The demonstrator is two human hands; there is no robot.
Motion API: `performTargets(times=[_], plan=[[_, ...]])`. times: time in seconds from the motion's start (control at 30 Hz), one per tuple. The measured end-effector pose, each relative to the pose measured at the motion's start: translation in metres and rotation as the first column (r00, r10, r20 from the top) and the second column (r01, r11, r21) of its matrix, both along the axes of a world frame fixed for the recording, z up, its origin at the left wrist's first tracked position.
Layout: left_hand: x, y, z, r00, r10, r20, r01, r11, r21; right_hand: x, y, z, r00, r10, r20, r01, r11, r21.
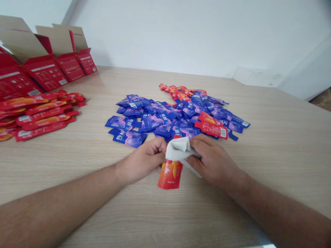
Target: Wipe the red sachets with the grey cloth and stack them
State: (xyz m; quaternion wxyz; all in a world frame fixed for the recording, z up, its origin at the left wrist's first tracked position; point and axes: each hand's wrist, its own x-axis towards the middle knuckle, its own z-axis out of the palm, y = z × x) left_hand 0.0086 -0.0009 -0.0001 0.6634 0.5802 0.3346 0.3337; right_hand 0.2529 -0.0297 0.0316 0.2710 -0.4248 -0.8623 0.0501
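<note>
My left hand (147,160) is closed on the side of a red and orange pouch (169,175), held above the table in front of me. A folded white cloth (178,148) is pinched in my right hand (212,158). It lies across the upper part of that pouch and hides much of it. Just beyond my hands spreads a pile of blue and purple pouches (157,119). One red pouch (212,125) lies on top of the pile at its right side.
More red pouches (181,92) lie behind the blue pile. At the left, red pouches (46,117) are stacked in layers. Behind them stand several red cartons (46,72) with raised flaps. A white panel (254,76) sits by the wall at the table's (279,137) far right.
</note>
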Motion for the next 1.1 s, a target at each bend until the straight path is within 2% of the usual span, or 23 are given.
performTargets(times=[0.07,0.2,0.23,0.37,0.4,0.57,0.7,0.73,0.87,0.93,1.03,1.1], plan=[[-0.0002,0.0002,-0.0004,1.000,0.001,-0.006,-0.001,1.000,-0.009,0.0011,0.0016,0.0001,0.999,-0.047,-0.013,0.047,0.999,0.008],[-0.0005,-0.0004,0.0012,1.000,-0.001,-0.025,0.002,1.000,0.029,0.0004,0.0003,-0.0005,0.994,0.108,0.011,-0.108,0.993,-0.041],[-0.0005,-0.0005,0.0014,1.000,-0.004,-0.023,0.005,0.999,0.032,0.0002,0.0001,-0.0006,0.994,0.112,0.012,-0.112,0.993,-0.045],[-0.0003,-0.0004,0.0005,1.000,-0.001,-0.008,0.001,1.000,-0.014,0.0014,0.0022,-0.0001,0.999,-0.032,-0.018,0.032,0.999,-0.005],[-0.0003,-0.0004,0.0006,1.000,0.001,-0.009,-0.001,1.000,-0.016,0.0016,0.0026,0.0001,0.999,-0.037,-0.018,0.037,0.999,-0.005],[0.0006,-0.0013,0.0029,0.999,0.006,-0.041,-0.004,0.999,0.041,0.0012,0.0023,0.0000,0.995,0.096,0.020,-0.095,0.994,-0.058],[0.0012,-0.0006,0.0011,1.000,0.011,0.017,-0.011,1.000,-0.018,0.0029,0.0050,-0.0013,0.999,-0.033,-0.020,0.033,0.999,-0.006],[0.0011,-0.0002,0.0007,1.000,0.007,0.014,-0.007,1.000,-0.017,0.0030,0.0051,-0.0015,0.999,-0.034,-0.024,0.034,0.999,-0.007],[0.0004,0.0009,0.0010,0.999,-0.002,-0.043,0.004,0.999,0.035,0.0013,0.0025,-0.0013,0.995,0.098,0.021,-0.097,0.993,-0.069],[0.0005,0.0004,0.0011,0.999,0.007,-0.036,-0.006,1.000,0.020,0.0011,0.0025,-0.0009,0.998,0.066,0.022,-0.064,0.996,-0.058],[0.0011,-0.0007,0.0010,1.000,0.019,0.008,-0.019,1.000,-0.021,0.0022,0.0044,-0.0009,0.998,-0.057,-0.012,0.057,0.998,-0.012],[0.0014,-0.0012,0.0019,1.000,0.009,0.003,-0.009,1.000,-0.011,0.0024,0.0045,-0.0013,1.000,-0.024,-0.010,0.024,0.999,-0.024]])
